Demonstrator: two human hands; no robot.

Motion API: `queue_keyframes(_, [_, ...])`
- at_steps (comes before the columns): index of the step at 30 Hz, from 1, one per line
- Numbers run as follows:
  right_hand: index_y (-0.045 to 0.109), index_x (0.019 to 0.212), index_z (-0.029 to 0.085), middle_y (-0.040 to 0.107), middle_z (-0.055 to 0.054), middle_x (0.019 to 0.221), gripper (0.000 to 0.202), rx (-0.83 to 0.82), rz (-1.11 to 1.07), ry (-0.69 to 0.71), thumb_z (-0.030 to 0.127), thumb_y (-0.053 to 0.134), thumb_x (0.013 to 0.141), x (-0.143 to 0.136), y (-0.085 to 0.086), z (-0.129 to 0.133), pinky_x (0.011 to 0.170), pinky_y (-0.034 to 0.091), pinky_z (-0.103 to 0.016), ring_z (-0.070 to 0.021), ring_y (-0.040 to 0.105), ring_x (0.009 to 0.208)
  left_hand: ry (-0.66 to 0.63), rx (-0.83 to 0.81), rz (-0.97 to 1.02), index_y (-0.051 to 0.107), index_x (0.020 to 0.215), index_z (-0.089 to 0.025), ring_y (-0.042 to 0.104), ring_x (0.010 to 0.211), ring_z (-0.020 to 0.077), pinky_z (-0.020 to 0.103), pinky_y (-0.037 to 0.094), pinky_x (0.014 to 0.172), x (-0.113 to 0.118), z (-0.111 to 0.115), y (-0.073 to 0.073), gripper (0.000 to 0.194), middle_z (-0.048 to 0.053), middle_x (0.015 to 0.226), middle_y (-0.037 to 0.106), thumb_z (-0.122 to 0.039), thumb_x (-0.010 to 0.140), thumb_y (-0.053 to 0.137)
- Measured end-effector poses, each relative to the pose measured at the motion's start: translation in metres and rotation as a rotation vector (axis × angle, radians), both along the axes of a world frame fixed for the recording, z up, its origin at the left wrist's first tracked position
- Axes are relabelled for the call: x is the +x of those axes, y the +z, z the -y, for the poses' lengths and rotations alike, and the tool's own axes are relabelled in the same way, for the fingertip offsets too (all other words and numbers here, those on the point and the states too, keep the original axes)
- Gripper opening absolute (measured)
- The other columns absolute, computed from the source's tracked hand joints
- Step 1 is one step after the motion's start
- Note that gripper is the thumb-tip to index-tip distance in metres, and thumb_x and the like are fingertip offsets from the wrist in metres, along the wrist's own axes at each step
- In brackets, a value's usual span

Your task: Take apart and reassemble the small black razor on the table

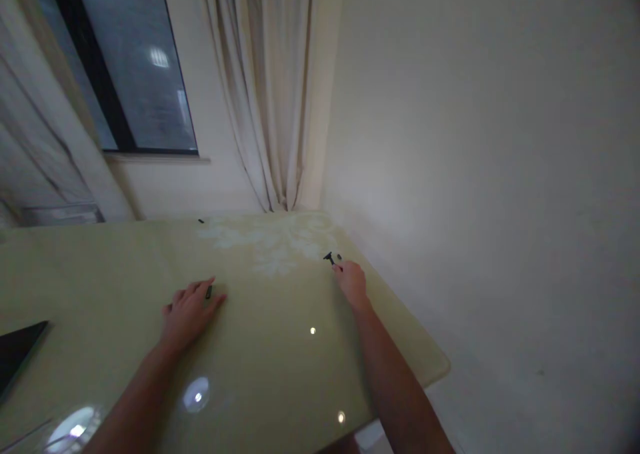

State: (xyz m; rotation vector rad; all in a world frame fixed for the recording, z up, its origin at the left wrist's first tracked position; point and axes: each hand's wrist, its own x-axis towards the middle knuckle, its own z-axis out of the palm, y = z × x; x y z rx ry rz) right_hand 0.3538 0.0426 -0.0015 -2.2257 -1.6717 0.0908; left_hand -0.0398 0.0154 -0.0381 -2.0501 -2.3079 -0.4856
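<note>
My right hand (351, 284) is closed around the handle of a small black T-shaped razor (329, 257), its head pointing away to the left above the table. Right beside the razor and my fingertips is a small dark piece (339, 257); whether my fingers touch it I cannot tell. My left hand (187, 313) rests on the table with its fingers spread. Between its thumb and index finger lies another small dark piece (209, 293), too small to make out and apparently not gripped. Farther back, near the table's rear edge, is a third small dark piece (201, 221).
The glossy pale yellow table (260, 361) carries a white floral pattern and light reflections. A flat black object (20, 351) lies at the left. Behind stand curtains (265, 94) and a window (133, 61); a bare wall (480, 161) runs along the right.
</note>
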Motion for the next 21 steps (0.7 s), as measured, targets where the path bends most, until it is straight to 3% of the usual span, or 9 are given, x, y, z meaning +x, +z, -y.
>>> queue_keyframes(5, [0.081,0.108,0.021,0.077,-0.014,0.108,0.029,-0.015,0.064,-0.009,0.036,0.057,0.101,0.001,-0.006,-0.001,0.081,0.049,-0.027,-0.0243,0.072,0.100,-0.053,-0.130,0.071,0.064,0.136,-0.028,0.051,0.130,0.0410,0.058,0.044,0.101,-0.008,-0.011,-0.004,0.052,0.006,0.153,0.054,-0.048,0.099,0.035])
queue_keyframes(12, [0.081,0.101,0.019,0.077,-0.014,0.108,0.028,-0.039,0.080,-0.012,0.036,0.059,0.100,-0.001,-0.008,-0.001,0.081,0.049,-0.026,-0.0247,0.072,0.101,-0.043,-0.099,0.096,0.062,0.140,-0.028,0.054,0.127,0.0409,0.058,0.047,0.097,-0.008,-0.015,-0.006,0.051,0.009,0.152,0.054,-0.044,0.097,0.039])
queue_keyframes(15, [0.082,0.100,0.020,0.078,-0.013,0.106,0.027,-0.020,0.044,-0.004,0.035,0.060,0.099,0.000,-0.009,0.000,0.079,0.049,-0.026,-0.0251,0.073,0.100,-0.085,-0.055,0.129,0.070,0.129,-0.026,0.057,0.122,0.0375,0.055,0.047,0.100,-0.009,-0.017,-0.009,0.047,0.009,0.144,0.061,-0.042,0.095,0.042])
queue_keyframes(18, [0.083,0.095,0.021,0.079,-0.013,0.101,0.026,-0.011,0.014,0.008,0.034,0.060,0.098,0.000,-0.009,0.001,0.077,0.049,-0.027,-0.0256,0.074,0.096,-0.209,-0.019,0.215,0.074,0.118,-0.020,0.062,0.117,0.0305,0.044,0.047,0.106,-0.013,-0.020,-0.012,0.044,0.012,0.129,0.069,-0.038,0.090,0.045])
queue_keyframes(21, [0.083,0.094,0.021,0.079,-0.014,0.099,0.026,0.000,0.006,0.008,0.035,0.061,0.097,-0.001,-0.009,0.001,0.076,0.050,-0.027,-0.0258,0.074,0.095,-0.236,-0.006,0.330,0.073,0.115,-0.018,0.069,0.102,0.0262,0.039,0.052,0.100,-0.021,-0.020,-0.011,0.044,0.012,0.119,0.073,-0.037,0.084,0.048])
